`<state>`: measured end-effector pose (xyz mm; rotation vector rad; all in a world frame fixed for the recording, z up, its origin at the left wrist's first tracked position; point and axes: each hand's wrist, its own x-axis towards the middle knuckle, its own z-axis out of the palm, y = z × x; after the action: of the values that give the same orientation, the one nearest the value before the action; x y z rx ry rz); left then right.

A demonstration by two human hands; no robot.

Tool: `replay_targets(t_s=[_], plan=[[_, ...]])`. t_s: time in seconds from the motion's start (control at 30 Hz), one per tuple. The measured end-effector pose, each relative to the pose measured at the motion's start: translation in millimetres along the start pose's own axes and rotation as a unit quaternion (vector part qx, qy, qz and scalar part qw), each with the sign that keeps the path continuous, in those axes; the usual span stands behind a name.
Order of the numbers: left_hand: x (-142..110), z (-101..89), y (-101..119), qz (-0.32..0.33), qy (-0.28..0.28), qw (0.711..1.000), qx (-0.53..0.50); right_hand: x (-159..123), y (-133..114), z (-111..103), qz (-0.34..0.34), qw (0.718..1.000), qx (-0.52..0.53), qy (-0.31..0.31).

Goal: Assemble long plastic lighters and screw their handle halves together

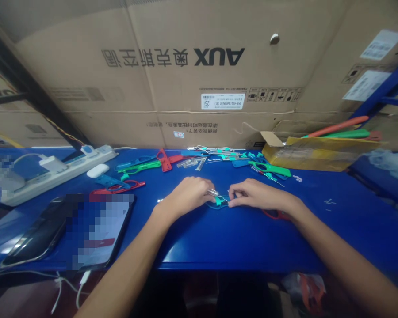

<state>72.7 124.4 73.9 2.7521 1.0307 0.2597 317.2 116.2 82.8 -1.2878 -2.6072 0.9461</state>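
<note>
My left hand [193, 193] is closed in a pinch at the middle of the blue table [192, 247]. A short clear tube [213, 192] sticks out by its thumb and fingers. Just right of its fingertips is a small green part with white wire [220, 201]. My right hand [252, 194] is closed too, its fingertips pinching at the wire side of that part. A blue plastic piece [215, 206] lies beneath, mostly hidden by the hands. Under my right forearm shows part of a red plastic handle [275, 214].
Behind my hands lie red scissor-like casings [166, 160], green casings [272, 169], clear tubes [194, 163] and wired rods [219, 153]. An open carton [305, 154] stands back right. To the left are a power strip [63, 174], a phone [40, 229] and a tablet [119, 229]. Large cardboard [172, 88] walls the back.
</note>
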Motion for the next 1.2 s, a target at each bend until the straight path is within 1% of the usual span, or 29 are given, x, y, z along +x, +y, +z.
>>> replay_targets(t_s=[0.3, 0.47, 0.6, 0.7, 0.8, 0.93, 1.07, 1.2], plan=[[0.3, -1.7, 3.8, 0.002, 0.009, 1.000, -0.006, 0.3, 2.0, -0.3, -0.006, 1.000, -0.012, 0.001], [-0.8, -0.9, 3.6, -0.010, 0.003, 1.000, -0.016, 0.0, 1.9, 2.9, -0.065, 0.996, -0.049, 0.025], [-4.4, -3.0, -2.9, -0.031, -0.020, 0.998, -0.056, 1.6, 0.6, 6.1, -0.105, 0.992, -0.065, -0.004], [-7.6, -6.0, -9.8, -0.053, -0.034, 0.995, -0.082, 2.9, 0.4, 7.5, -0.096, 0.993, -0.064, -0.009], [-9.4, -8.2, -13.7, -0.068, -0.039, 0.993, -0.086, 3.4, 0.5, 8.0, -0.083, 0.994, -0.074, -0.007], [-9.5, -9.1, -12.4, -0.069, -0.035, 0.993, -0.085, 3.3, 0.5, 8.0, -0.087, 0.993, -0.080, -0.004], [-9.0, -9.2, -9.8, -0.057, -0.027, 0.994, -0.088, 3.3, 0.2, 8.1, -0.091, 0.993, -0.078, 0.003], [-9.1, -9.3, -9.8, -0.055, -0.029, 0.994, -0.091, 3.6, 0.8, 8.7, -0.089, 0.993, -0.080, 0.007]])
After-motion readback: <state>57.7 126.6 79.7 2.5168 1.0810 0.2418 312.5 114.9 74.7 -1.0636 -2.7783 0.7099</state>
